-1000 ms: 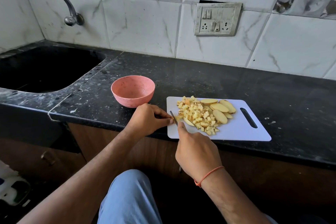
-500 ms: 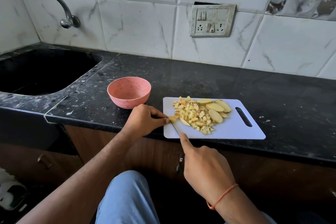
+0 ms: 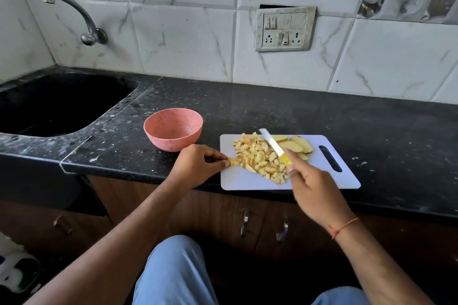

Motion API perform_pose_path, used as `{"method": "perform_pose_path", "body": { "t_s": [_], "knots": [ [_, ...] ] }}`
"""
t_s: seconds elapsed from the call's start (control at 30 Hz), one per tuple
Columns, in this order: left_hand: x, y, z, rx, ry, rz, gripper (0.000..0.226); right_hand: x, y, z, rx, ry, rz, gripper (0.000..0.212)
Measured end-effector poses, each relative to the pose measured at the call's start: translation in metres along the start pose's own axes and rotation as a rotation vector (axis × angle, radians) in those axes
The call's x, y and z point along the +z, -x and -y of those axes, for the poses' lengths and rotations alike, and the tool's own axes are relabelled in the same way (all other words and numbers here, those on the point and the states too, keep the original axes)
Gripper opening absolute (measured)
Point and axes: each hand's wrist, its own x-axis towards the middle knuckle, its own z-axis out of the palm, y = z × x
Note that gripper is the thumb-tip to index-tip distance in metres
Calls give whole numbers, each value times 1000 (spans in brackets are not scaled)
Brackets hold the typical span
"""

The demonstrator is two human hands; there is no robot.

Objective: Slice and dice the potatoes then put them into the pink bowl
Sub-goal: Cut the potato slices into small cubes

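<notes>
l hand (image 3: 195, 164) fingertips pinch small potato piece (image 3: 234, 161) at l edge of board (image 3: 247, 179) | r hand (image 3: 316, 195) clenched on knife (image 3: 273, 146), blade raised, tilted over diced pile (image 3: 260, 157) | slices (image 3: 296, 144) behind pile | pink bowl (image 3: 173, 129) on counter (image 3: 272, 111), just l of board

Lighting: soft, even daylight; wall tiles (image 3: 183, 39) bright, sink (image 3: 57, 106) in deep shadow. Wide-angle edge curvature; knife (image 3: 272, 145) slightly motion-blurred.

Orange thread bracelet (image 3: 343, 227) on right wrist; light-blue trousers (image 3: 176, 272).
</notes>
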Motion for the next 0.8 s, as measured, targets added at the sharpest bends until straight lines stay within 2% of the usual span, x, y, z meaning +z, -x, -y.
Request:
{"method": "perform_pose_path", "body": {
  "t_s": [0.2,0.3,0.57,0.8],
  "knots": [
    [1,-10,-5,64,-97,-8,14,-17,-37,-53,60,-224,-183,45],
    [7,-18,-6,71,-118,-24,12,-18,-44,-64,149,-446,-176,43],
    [16,-33,-21,168,-101,-37,7,-20,-45,-64,188,-547,-155,41],
    [8,-38,-25,178,-171,-35,17,-23,-42,-62,208,-622,-165,41]
  ]
}}
